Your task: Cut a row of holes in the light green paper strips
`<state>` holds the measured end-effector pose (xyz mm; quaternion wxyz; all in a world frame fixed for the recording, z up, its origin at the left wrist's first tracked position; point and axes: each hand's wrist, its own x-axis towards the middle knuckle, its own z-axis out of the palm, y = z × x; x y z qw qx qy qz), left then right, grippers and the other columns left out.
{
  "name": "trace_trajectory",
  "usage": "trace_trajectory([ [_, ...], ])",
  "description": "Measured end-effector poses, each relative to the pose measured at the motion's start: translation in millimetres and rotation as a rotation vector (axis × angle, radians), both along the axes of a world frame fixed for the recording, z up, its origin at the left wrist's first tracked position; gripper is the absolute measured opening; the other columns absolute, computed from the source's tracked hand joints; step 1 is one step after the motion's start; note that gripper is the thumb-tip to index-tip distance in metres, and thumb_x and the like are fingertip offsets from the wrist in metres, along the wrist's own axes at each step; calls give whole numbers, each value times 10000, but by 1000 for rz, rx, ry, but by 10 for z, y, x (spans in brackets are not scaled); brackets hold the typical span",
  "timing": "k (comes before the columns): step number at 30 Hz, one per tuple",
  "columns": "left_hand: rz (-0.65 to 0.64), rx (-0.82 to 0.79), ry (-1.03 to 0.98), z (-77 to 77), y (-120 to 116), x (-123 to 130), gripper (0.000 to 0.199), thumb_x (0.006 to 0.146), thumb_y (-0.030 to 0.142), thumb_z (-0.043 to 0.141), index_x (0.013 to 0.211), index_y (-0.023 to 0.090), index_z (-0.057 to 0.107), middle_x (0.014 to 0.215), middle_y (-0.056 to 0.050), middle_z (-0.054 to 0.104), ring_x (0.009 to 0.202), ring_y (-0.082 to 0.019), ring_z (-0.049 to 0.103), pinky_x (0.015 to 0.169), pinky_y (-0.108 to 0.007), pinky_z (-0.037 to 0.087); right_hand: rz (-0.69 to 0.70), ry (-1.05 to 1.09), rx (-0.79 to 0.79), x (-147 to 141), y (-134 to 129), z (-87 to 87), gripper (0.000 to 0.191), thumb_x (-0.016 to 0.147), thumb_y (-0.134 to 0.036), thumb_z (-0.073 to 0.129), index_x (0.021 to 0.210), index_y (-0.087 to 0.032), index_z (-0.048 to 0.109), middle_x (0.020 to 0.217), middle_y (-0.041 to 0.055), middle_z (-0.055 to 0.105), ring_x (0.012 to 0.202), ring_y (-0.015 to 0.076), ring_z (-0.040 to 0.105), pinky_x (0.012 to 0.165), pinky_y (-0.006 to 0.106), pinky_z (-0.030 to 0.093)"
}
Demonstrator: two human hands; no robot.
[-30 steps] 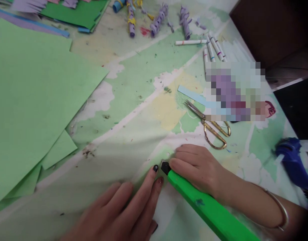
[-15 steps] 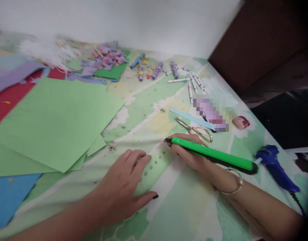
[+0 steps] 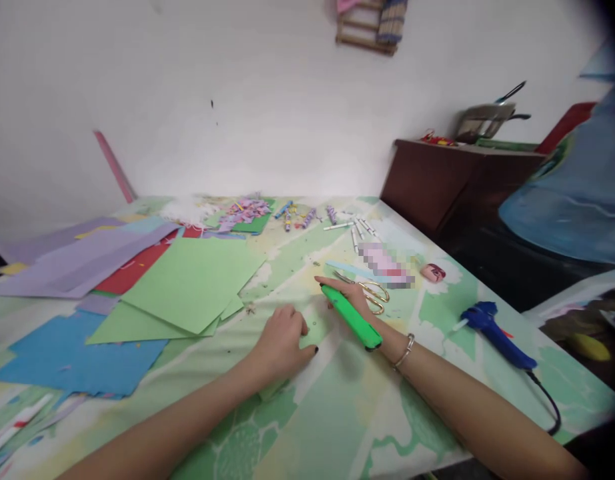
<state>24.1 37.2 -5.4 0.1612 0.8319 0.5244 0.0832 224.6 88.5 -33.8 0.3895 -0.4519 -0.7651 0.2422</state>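
Note:
My right hand [image 3: 355, 300] is wrapped round a green utility knife [image 3: 351, 319] with a dark end. The knife slants from my fingertips down over the wrist; its tip is hidden. To the left, my left hand [image 3: 287, 337] rests on a light green paper strip [image 3: 317, 331] marked with small rings, its thumb spread away from bent fingers. My arm and hands cover much of the strip. Just beyond my right hand lie gold-handled scissors [image 3: 375, 293] and a pale blue paper strip [image 3: 345, 270].
Green paper sheets [image 3: 187, 283] and blue paper [image 3: 87, 357] lie left. At the back are paper scraps [image 3: 247, 210], rolled paper pieces [image 3: 309, 217] and white markers [image 3: 355, 237]. A blue glue gun [image 3: 497, 333] with a cord is at the right, near a small red-and-beige object [image 3: 432, 272].
The view has tilted up, showing more wall and the furniture at right. My right hand has turned, so the knife points more steeply toward me. My left hand stays on the strip.

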Motion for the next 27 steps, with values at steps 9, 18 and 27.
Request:
trace_trajectory([
  [9, 135, 79, 57, 55, -148, 124, 334, 876, 349, 568, 1143, 149, 548, 1166, -90, 567, 1036, -226, 566, 878, -449, 482, 31, -197, 129, 15, -49, -21, 312, 915, -317, 543, 1184, -160, 553, 1192, 89, 572, 1001, 207, 595, 835, 405, 519],
  [18, 178, -48, -178, -70, 65, -88, 295, 884, 340, 563, 1108, 150, 572, 1123, -78, 593, 985, -204, 591, 843, -416, 506, 36, -470, 149, -12, -115, 70, 317, 916, -314, 544, 1190, -154, 546, 1181, 91, 575, 996, 205, 598, 835, 411, 519],
  [27, 198, -199, -610, -47, 149, -161, 292, 891, 331, 556, 1112, 141, 560, 1058, -68, 607, 888, -174, 610, 769, -372, 531, -63, -601, 142, -49, -149, 154, 564, 828, -67, 494, 1350, -280, 493, 796, 49, 646, 712, 180, 597, 669, 288, 421],
])
